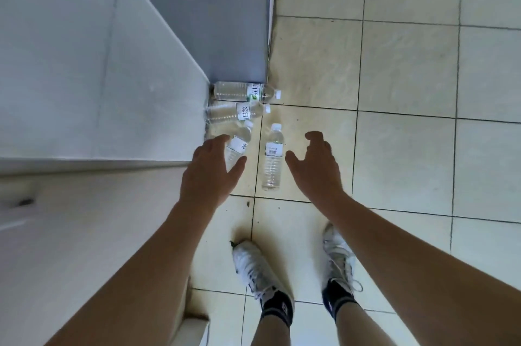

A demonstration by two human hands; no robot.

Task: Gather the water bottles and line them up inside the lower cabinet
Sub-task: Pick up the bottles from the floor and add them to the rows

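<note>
Several clear water bottles with white labels lie on the tiled floor by the cabinet's corner. The farthest bottle (245,91) rests against the grey panel, and a second bottle (236,111) lies just below it. A third bottle (239,142) is partly hidden behind my left hand (208,173), which hovers open above it. A fourth bottle (273,158) lies lengthwise between my hands. My right hand (315,168) is open with curled fingers, just right of that bottle, apart from it.
A white counter top (84,64) fills the left side, with a pale cabinet front (84,233) below it. A grey panel (214,16) stands behind the bottles. My two feet in white shoes (253,269) stand on the beige tiles (408,162).
</note>
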